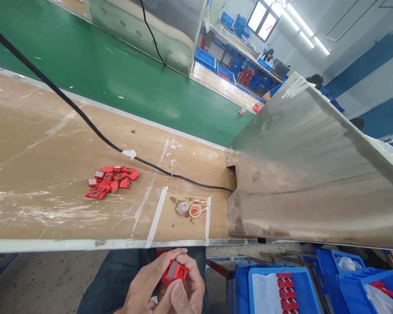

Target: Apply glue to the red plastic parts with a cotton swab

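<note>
The fingers of both hands are closed around one small red piece (pixel 180 272), which has a gray stripe on it. The left hand (pixel 142 285) holds it from one side, and the right hand (pixel 194 283) holds it from the other. The hands are over the person's lap (pixel 101 285), just below the edge of the brown table (pixel 52 144).

On the table, past the hands, are two strips of white tape (pixel 157 216). Between them sit a clear little dish (pixel 182 208) and a cup (pixel 195 211) with orange-red stuff in it (there are dark wet-looking spots all around). Thin sticks (pixel 201 203) lie by the cup. To the left is a messy pile of red pieces (pixel 113 179).

A long black cord (pixel 85 117) runs across the table to a hole in the big metal wall (pixel 308 174). Farther back is a green strip (pixel 134 100). Down on the right, a blue bin (pixel 306 288) holds rows of red pieces beside a white sheet (pixel 265 292).
</note>
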Action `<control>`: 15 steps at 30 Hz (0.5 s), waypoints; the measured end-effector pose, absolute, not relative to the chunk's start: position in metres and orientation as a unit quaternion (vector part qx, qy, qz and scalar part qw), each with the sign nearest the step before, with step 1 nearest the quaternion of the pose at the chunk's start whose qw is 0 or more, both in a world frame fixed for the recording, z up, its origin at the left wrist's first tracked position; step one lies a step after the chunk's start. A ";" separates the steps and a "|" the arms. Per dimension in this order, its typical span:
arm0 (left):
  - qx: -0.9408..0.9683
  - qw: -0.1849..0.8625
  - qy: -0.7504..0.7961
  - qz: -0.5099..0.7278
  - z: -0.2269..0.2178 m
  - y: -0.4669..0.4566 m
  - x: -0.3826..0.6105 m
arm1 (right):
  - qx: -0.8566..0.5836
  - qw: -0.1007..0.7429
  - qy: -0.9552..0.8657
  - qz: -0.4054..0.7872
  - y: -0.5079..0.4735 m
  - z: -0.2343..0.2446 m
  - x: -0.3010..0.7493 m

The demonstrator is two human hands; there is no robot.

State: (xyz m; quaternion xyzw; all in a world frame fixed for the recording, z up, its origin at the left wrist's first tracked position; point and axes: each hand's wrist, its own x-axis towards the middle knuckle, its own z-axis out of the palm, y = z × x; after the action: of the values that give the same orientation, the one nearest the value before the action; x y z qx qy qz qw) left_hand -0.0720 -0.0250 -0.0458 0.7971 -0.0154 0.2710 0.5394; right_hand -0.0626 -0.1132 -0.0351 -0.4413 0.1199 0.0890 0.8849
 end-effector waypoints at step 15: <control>0.837 0.466 -0.046 0.282 -0.048 -0.024 -0.070 | -0.392 0.903 0.052 0.170 -0.134 -0.051 -0.050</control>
State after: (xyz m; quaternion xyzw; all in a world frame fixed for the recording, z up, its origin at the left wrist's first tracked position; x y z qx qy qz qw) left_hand -0.0697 -0.0240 -0.0481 0.8374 -0.0460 0.2816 0.4662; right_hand -0.0501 -0.1340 -0.0508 -0.3920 0.0522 0.1700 0.9026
